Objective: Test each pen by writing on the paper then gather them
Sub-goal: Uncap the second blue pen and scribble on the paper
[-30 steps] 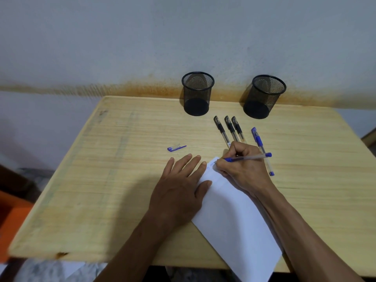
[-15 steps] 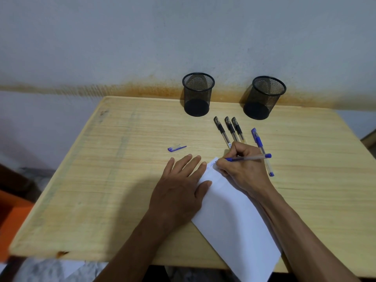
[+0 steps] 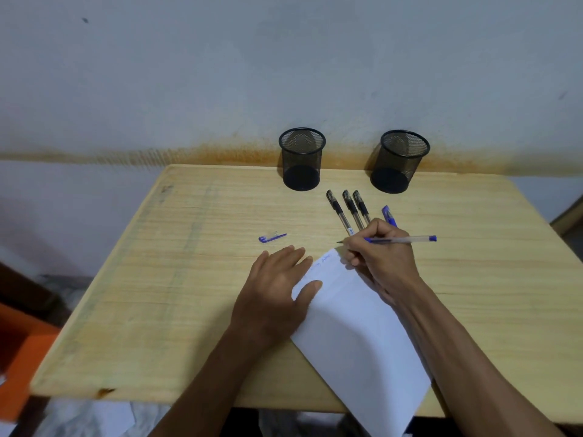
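On table | left hand spread flat, pressing paper | right hand pinching blue pen

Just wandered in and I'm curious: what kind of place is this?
Probably a plain home or study desk: a light wooden table against a stained grey wall, with two black mesh pen cups and white paper.

A plain home or study corner rather than an office, judging by the small pale wooden desk pushed against a stained, bare grey wall, two black mesh pen holders at its back edge and an orange seat beside it.
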`<state>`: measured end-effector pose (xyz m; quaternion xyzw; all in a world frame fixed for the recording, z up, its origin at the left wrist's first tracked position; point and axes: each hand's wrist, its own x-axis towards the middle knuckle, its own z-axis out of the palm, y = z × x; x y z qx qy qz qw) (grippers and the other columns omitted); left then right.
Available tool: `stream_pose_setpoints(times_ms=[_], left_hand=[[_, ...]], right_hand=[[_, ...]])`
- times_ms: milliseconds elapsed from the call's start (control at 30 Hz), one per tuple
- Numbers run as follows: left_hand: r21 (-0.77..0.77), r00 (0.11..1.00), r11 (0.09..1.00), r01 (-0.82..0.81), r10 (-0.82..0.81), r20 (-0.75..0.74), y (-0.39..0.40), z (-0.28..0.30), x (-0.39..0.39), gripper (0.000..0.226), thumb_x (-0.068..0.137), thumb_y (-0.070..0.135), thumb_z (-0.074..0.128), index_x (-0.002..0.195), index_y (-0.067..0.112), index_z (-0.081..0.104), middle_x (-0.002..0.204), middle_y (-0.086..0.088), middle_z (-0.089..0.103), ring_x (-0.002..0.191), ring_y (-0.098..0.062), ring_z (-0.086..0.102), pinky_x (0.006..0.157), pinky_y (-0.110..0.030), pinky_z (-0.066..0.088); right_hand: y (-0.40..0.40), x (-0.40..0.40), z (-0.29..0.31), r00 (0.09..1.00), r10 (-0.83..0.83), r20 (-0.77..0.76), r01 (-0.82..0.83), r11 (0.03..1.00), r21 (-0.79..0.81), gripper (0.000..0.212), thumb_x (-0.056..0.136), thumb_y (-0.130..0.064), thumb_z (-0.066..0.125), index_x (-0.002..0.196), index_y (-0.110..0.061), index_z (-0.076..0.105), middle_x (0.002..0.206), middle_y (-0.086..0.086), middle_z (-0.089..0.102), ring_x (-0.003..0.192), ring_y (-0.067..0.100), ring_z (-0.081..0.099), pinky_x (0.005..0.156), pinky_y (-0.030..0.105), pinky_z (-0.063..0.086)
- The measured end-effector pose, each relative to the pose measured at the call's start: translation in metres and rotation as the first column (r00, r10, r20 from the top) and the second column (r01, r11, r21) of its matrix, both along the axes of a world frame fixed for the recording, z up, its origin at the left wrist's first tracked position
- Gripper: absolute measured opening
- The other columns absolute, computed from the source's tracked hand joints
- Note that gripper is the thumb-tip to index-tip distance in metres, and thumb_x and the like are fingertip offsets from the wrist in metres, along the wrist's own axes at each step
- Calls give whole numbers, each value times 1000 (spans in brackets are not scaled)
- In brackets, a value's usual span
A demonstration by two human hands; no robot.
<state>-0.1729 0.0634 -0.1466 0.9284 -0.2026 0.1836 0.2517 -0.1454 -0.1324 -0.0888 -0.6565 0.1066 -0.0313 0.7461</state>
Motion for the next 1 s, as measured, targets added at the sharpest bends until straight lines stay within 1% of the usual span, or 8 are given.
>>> stream_pose_setpoints(times_ms=[133, 267, 367, 500, 600, 700, 833, 1000], left_hand=[[-303, 984, 938, -170, 175, -10, 3, 22, 6, 27, 88, 30, 65, 105, 11, 74, 112, -1, 71, 110, -21, 61, 92, -46, 50], [-150, 945, 935, -321, 304, -123, 13, 36, 23, 23, 91, 22, 63, 113, 20, 69, 116, 3, 67, 113, -24, 54, 95, -43, 46], [1, 930, 940, -340, 337, -148, 18, 34, 36, 10, 89, 24, 62, 89, 18, 69, 90, 2, 66, 93, -30, 58, 77, -39, 47], [5, 939, 943, -332, 331, -90, 19, 37, 40, 16, 88, 21, 68, 77, 11, 72, 80, -3, 69, 82, -31, 60, 67, -40, 49], [-28, 953, 954, -299, 297, -65, 15, 38, 38, 8, 88, 15, 69, 82, 12, 72, 87, -1, 70, 85, -30, 60, 73, -39, 47], [-148, 952, 942, -303, 290, -99, 11, 43, 32, 4, 89, 16, 66, 86, 17, 69, 89, 5, 66, 86, -22, 58, 74, -35, 44], [-463, 942, 823, -329, 251, -225, 1, 62, 15, 8, 87, 16, 70, 92, 22, 71, 85, 8, 68, 82, -10, 62, 71, -11, 41], [-633, 931, 707, -315, 100, -352, -9, 90, -1, 6, 83, 23, 78, 89, 25, 77, 82, 8, 76, 82, -9, 70, 77, -25, 54]], right_hand=[[-8, -12, 16, 999, -42, 18, 41, 998, 51, 11, 84, 17, 66, 80, 12, 57, 57, 17, 53, 42, 18, 49, 52, 35, 48], [-23, -28, 25, 994, -72, 82, 75, 997, -35, 11, 82, 9, 74, 80, 5, 64, 72, 20, 66, 56, 19, 61, 53, 27, 53], [-33, -42, 28, 993, -84, 78, 88, 995, -44, 14, 78, 5, 79, 75, -4, 69, 78, 15, 74, 66, 20, 66, 59, 28, 56], [-42, -59, 28, 995, -84, 47, 86, 995, -49, 13, 78, 6, 79, 82, -5, 75, 79, 6, 79, 74, 18, 73, 75, 34, 63], [-45, -69, 28, 996, -79, 36, 80, 996, -46, 13, 80, 7, 78, 84, -6, 76, 77, 4, 79, 72, 15, 73, 68, 26, 62], [-46, -77, 29, 993, -104, 64, 106, 994, -31, 13, 81, 3, 79, 87, -6, 72, 79, 8, 79, 72, 17, 74, 66, 28, 62], [-49, -81, 38, 988, -95, 123, 98, 995, -22, 19, 74, 4, 85, 83, -7, 73, 86, 9, 81, 80, 20, 77, 70, 29, 61], [-43, -82, 62, 972, -9, 233, 18, 999, -37, 17, 81, -5, 82, 96, -15, 79, 92, 8, 82, 92, 27, 78, 82, 36, 63]])
